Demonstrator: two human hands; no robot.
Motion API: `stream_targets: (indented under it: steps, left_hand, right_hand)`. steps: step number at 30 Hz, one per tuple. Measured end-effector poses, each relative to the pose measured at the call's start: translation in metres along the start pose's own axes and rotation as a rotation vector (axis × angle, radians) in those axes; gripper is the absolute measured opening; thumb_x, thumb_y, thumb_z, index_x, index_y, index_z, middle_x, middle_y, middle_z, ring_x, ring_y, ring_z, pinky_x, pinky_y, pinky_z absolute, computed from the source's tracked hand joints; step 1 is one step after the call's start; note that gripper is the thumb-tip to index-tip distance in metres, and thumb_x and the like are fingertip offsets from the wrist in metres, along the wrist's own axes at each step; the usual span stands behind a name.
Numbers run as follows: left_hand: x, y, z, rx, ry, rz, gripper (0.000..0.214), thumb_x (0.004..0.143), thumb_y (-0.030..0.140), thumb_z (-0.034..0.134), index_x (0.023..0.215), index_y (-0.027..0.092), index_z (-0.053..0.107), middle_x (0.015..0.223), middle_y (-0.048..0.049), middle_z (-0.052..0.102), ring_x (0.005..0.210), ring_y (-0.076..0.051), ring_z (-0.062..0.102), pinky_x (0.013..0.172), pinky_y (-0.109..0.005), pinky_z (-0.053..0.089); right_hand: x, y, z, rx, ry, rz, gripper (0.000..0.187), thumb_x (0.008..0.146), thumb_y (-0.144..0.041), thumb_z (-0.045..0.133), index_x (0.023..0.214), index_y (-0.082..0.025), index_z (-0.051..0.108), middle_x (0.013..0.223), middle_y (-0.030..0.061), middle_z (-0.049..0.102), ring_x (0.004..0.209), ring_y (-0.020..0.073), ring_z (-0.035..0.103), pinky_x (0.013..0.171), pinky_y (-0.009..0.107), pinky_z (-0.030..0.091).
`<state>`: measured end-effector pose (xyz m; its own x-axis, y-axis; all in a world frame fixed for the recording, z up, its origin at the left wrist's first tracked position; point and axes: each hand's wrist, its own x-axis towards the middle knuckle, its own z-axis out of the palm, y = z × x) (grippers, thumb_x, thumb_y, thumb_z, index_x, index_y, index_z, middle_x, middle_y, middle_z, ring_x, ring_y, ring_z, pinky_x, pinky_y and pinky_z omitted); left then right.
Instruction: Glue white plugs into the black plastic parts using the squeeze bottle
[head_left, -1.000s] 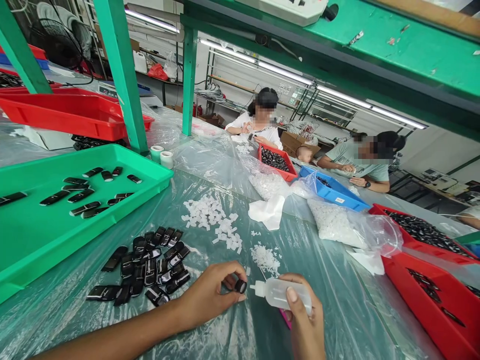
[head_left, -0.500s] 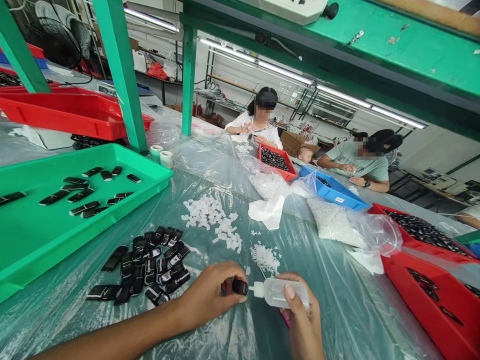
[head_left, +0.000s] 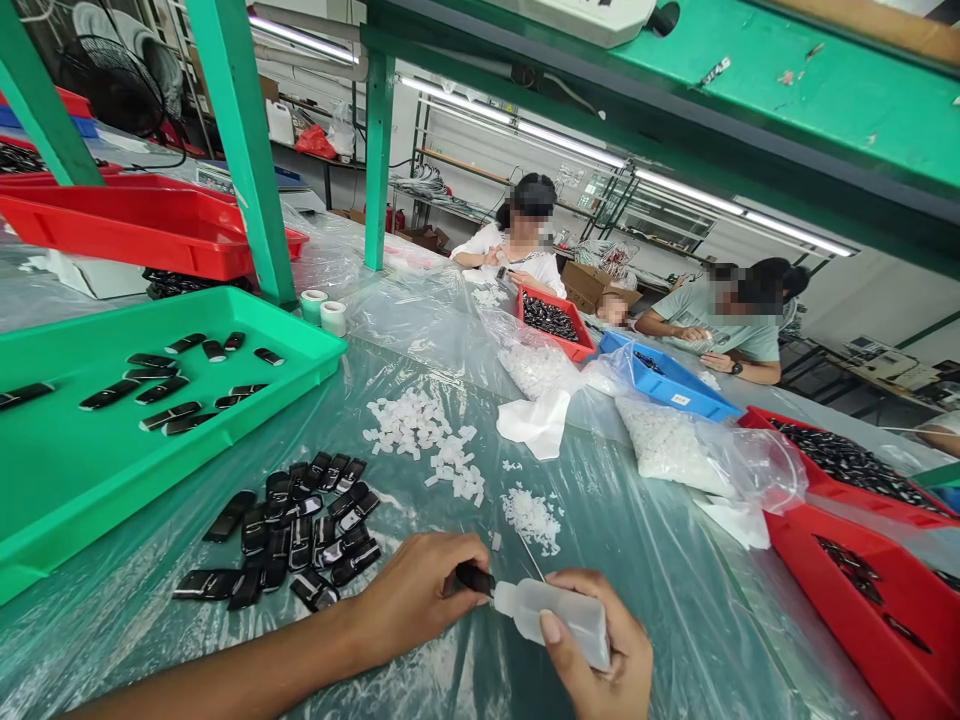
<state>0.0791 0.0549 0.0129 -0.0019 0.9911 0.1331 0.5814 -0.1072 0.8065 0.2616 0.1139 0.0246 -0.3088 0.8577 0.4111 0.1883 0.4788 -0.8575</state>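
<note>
Between thumb and fingers, my left hand [head_left: 427, 590] pinches a small black plastic case [head_left: 474, 578]. My right hand [head_left: 604, 640] is closed around a translucent white squeeze bottle [head_left: 559, 615], tilted with its nozzle end at the black case's right end; whether the tip touches is hard to tell. A thin metal rod [head_left: 531, 556] also sticks out from my right hand. Left of my hands lies a cluster of similar black cases [head_left: 300, 540]. Beyond them are a heap of white rectangular pieces [head_left: 412, 422] and a pile of smaller white bits [head_left: 531, 518].
A green tray [head_left: 75, 480] with several black cases stands at the left, near a green post [head_left: 244, 150]. Red trays [head_left: 847, 590] and a blue tray [head_left: 660, 380] line the right. A plastic bag of white pieces [head_left: 667, 445] lies between. People sit across the table.
The squeeze bottle has tilted, its base dropping lower right, and its nozzle end has come closer to the black case. The case has turned slightly in my left hand.
</note>
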Motion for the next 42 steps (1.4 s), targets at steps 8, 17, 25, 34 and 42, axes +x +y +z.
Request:
stream_targets:
  steps: [8,17,25,34,42]
  left_hand:
    - [-0.003,0.0,-0.002,0.064,-0.001,0.121,0.015,0.083,0.019,0.055,0.097,0.02,0.053,0.086,-0.0024,0.061,0.068,-0.016,0.054,0.059,-0.022,0.034]
    - [-0.003,0.001,-0.002,0.048,-0.045,0.097,0.011,0.088,0.017,0.043,0.094,0.02,0.053,0.078,-0.0019,0.059,0.063,-0.015,0.053,0.051,-0.021,0.029]
    - [-0.003,0.0,-0.002,0.082,-0.053,0.115,0.014,0.089,0.013,0.042,0.095,0.021,0.052,0.081,-0.0008,0.059,0.063,-0.014,0.052,0.053,-0.021,0.029]
    - [-0.004,0.001,-0.002,0.079,-0.048,0.1,0.016,0.089,0.014,0.042,0.096,0.021,0.053,0.078,-0.0011,0.062,0.06,-0.014,0.053,0.052,-0.021,0.031]
    - [-0.004,0.003,-0.002,-0.185,-0.007,0.018,0.038,0.087,0.014,0.046,0.119,0.032,0.056,0.113,-0.0005,0.063,0.085,-0.016,0.063,0.048,-0.014,0.039]
  right_hand:
    - [0.001,0.002,-0.001,-0.036,0.054,0.017,0.023,0.065,-0.039,0.068,0.076,-0.019,0.064,0.064,0.0006,0.062,0.045,0.0117,0.051,0.041,0.02,0.038]
    - [0.003,0.001,-0.003,-0.07,0.019,0.045,0.022,0.068,-0.039,0.066,0.075,-0.02,0.062,0.06,0.0,0.059,0.042,0.0105,0.048,0.039,0.02,0.036]
    - [0.002,0.003,-0.002,-0.074,0.031,0.023,0.022,0.068,-0.039,0.065,0.077,-0.02,0.063,0.064,0.0006,0.061,0.045,0.0117,0.051,0.041,0.021,0.038]
    - [0.003,0.003,-0.002,0.052,0.005,0.172,0.026,0.065,-0.042,0.067,0.075,-0.019,0.062,0.061,-0.0002,0.058,0.045,0.0111,0.048,0.043,0.021,0.035]
    - [0.015,0.011,-0.004,0.578,0.009,0.544,0.037,0.07,-0.053,0.061,0.08,-0.017,0.06,0.052,-0.0032,0.048,0.042,0.0074,0.036,0.041,0.019,0.027]
